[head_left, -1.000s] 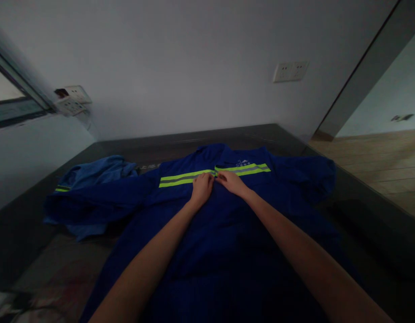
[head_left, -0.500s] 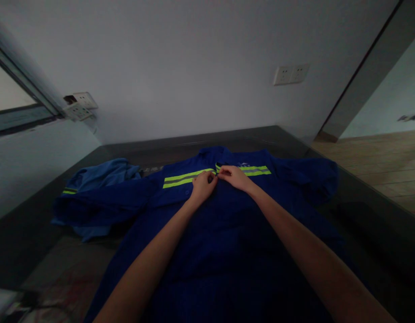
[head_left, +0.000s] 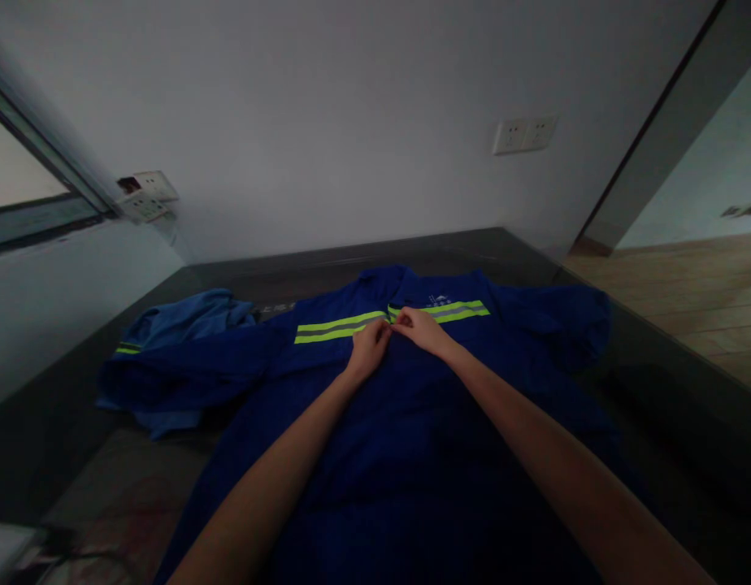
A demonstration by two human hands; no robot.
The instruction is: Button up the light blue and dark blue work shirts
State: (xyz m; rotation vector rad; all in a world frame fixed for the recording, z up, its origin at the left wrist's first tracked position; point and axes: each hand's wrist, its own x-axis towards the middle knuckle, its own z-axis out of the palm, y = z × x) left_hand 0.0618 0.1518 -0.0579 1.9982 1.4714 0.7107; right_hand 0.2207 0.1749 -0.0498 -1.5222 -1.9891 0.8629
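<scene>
A dark blue work jacket (head_left: 351, 439) lies spread flat, front up, its collar toward the wall. Yellow-green reflective tape (head_left: 327, 330) with a grey band crosses its chest, and a white logo (head_left: 439, 300) sits above the tape on the right side. My left hand (head_left: 370, 345) pinches the jacket's front edge at mid-chest, just below the tape. Close against it, my right hand (head_left: 420, 328) pinches the opposite front edge. The fingertips of both hands nearly touch; whatever small part lies between them is hidden.
Under the jacket's left-hand sleeve lies a crumpled lighter blue garment (head_left: 186, 321). The dark table (head_left: 466, 244) meets a white wall with sockets (head_left: 525, 135). A dark object (head_left: 662, 406) rests at the right, and a white item with a cable (head_left: 15, 544) at the lower left.
Both hands have shifted slightly down the jacket front, staying together in a pinch. More of the white logo now shows above my right hand. The jacket lies much as before.
</scene>
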